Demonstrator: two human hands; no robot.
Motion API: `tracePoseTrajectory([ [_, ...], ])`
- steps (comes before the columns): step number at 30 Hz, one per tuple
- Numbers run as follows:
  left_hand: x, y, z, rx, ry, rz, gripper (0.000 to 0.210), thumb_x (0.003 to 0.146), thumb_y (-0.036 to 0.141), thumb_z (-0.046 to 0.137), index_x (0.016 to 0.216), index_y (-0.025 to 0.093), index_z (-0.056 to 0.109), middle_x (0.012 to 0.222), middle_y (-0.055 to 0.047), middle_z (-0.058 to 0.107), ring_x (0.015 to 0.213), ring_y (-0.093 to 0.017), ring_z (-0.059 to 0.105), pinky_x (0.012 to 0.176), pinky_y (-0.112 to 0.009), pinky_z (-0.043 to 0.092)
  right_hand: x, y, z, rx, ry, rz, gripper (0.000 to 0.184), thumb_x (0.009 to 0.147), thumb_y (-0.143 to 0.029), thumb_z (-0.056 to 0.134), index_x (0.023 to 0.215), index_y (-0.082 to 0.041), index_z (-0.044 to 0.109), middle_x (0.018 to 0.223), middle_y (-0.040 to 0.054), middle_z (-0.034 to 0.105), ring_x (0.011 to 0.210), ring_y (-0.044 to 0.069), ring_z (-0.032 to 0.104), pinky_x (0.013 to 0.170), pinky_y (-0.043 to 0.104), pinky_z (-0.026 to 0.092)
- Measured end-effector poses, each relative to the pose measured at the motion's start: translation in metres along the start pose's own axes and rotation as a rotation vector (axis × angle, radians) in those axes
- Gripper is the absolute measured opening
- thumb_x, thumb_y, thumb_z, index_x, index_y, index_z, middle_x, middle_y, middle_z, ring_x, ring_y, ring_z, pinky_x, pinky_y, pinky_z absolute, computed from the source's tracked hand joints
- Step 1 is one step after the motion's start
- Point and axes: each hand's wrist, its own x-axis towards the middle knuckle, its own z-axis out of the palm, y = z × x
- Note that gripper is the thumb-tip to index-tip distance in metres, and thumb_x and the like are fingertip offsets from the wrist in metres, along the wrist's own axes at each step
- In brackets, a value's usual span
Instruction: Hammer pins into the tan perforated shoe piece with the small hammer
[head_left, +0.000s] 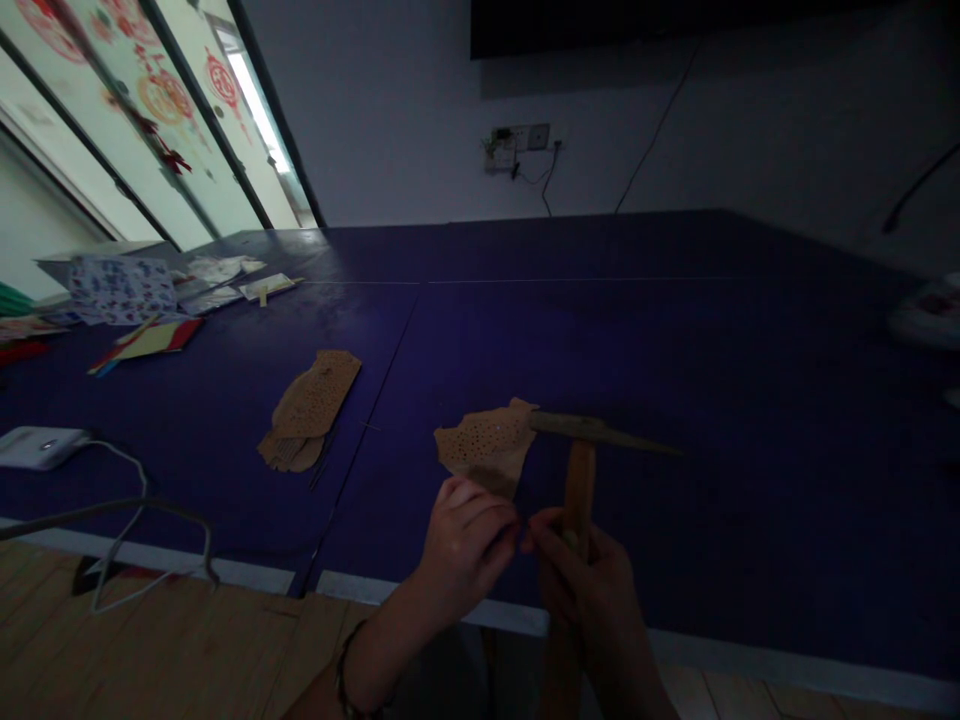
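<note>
At the near edge of the purple table (750,520), my right hand (596,580) has its fingers clamped around the wooden handle of a hammer (580,485), which points away from me with its long metal head lying crosswise and tapering to a thin tip on the right. The blunt left end of that head overlaps the right edge of a brown sheet (480,437) pierced with many small holes; I cannot tell whether the two touch. The sheet lies on the table just beyond my left hand (465,535), whose fingers are curled, the tips drawn in close to those of my right hand. It is too dark there to tell whether I pinch anything small between them. A dark bracelet (345,665) circles my left wrist. Farther left, across a seam in the tabletop, more brown perforated sheets (315,400) lie overlapping, with thin dark rods (322,465) just beside them. Nearer the left edge sits a white device (41,447) with a pale cable (139,465) running from it and over the table's edge. Behind it are coloured papers (150,340) and a blue-patterned item (124,288). Past the table's far side, wall sockets (521,138) are set below and left of a dark screen (637,25), while glass panels (180,110) with red decorations stand at the far left.
</note>
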Motion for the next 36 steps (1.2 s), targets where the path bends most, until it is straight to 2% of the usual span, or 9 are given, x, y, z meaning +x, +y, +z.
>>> tracePoseTrajectory([
  [4,0.003,-0.006,0.000,-0.010,-0.007,0.055,0.009,0.077,0.016,0.052,0.081,0.021,0.058,0.075,-0.001,0.068,0.071,-0.015,0.055,0.073,-0.035,0.040,0.003,-0.001,0.001,0.005,0.008,-0.033,0.029,0.058,-0.039,0.070,0.064,-0.016,0.054,0.034,-0.0092,0.040,0.022,0.001,0.026,0.023,0.013,0.021],
  [7,0.012,-0.022,-0.006,-0.047,-0.057,0.032,0.009,0.077,0.021,0.054,0.084,0.021,0.059,0.084,-0.002,0.067,0.083,-0.015,0.057,0.082,-0.034,0.040,0.008,-0.004,0.001,0.008,0.026,-0.090,0.027,0.060,-0.037,0.069,0.064,-0.015,0.055,0.037,-0.0078,0.045,0.022,0.000,0.027,0.023,0.013,0.021],
  [12,0.047,-0.077,-0.013,0.049,-0.078,-0.372,0.052,0.064,0.029,0.067,0.111,0.014,0.050,0.116,-0.013,0.052,0.109,-0.023,0.047,0.091,-0.037,0.038,0.023,-0.010,0.001,0.035,0.068,-0.250,0.024,0.062,-0.034,0.069,0.068,-0.015,0.055,0.054,-0.0029,0.059,0.023,-0.001,0.030,0.022,0.013,0.020],
  [15,0.068,-0.109,-0.007,-0.069,-0.252,-0.547,0.064,0.056,0.031,0.071,0.113,0.010,0.050,0.107,-0.013,0.057,0.092,-0.021,0.055,0.080,-0.033,0.044,0.032,-0.014,0.003,0.039,0.076,-0.323,0.021,0.063,-0.032,0.067,0.070,-0.016,0.055,0.055,-0.0031,0.059,0.024,-0.001,0.030,0.023,0.014,0.021],
  [18,0.082,-0.126,-0.001,-0.315,-0.534,-0.619,0.044,0.055,0.026,0.071,0.094,0.010,0.061,0.081,-0.005,0.063,0.070,-0.015,0.057,0.064,-0.026,0.045,0.041,-0.016,0.005,0.035,0.079,-0.348,0.021,0.063,-0.030,0.068,0.069,-0.016,0.054,0.054,-0.0035,0.059,0.025,-0.001,0.031,0.024,0.014,0.022],
  [21,0.085,-0.125,-0.001,-0.544,-0.702,-0.720,0.023,0.059,0.025,0.067,0.077,0.011,0.065,0.066,-0.001,0.062,0.057,-0.011,0.055,0.055,-0.023,0.043,0.048,-0.017,0.007,0.034,0.076,-0.341,0.021,0.062,-0.030,0.068,0.068,-0.015,0.054,0.055,-0.0030,0.060,0.025,-0.001,0.030,0.025,0.014,0.022],
  [25,0.086,-0.109,-0.008,-0.730,-0.762,-0.803,0.018,0.062,0.026,0.066,0.073,0.012,0.066,0.064,0.000,0.063,0.054,-0.009,0.054,0.054,-0.022,0.041,0.053,-0.015,0.009,0.029,0.077,-0.334,0.022,0.063,-0.031,0.067,0.069,-0.015,0.053,0.057,-0.0026,0.061,0.024,-0.001,0.030,0.024,0.014,0.022],
  [30,0.092,-0.091,-0.013,-0.811,-0.824,-0.757,0.014,0.065,0.026,0.065,0.071,0.013,0.066,0.063,0.001,0.063,0.055,-0.008,0.053,0.054,-0.020,0.040,0.051,-0.015,0.014,-0.020,0.082,-0.350,0.021,0.065,-0.032,0.065,0.069,-0.016,0.052,0.055,-0.0029,0.061,0.023,0.000,0.031,0.024,0.015,0.022],
  [36,0.101,-0.083,-0.016,-0.804,-0.910,-0.647,0.017,0.067,0.026,0.064,0.077,0.013,0.067,0.069,0.000,0.064,0.059,-0.008,0.054,0.056,-0.020,0.040,0.047,-0.019,0.017,-0.097,0.089,-0.370,0.019,0.067,-0.031,0.062,0.069,-0.016,0.052,0.050,-0.0041,0.057,0.024,0.002,0.032,0.024,0.015,0.023],
])
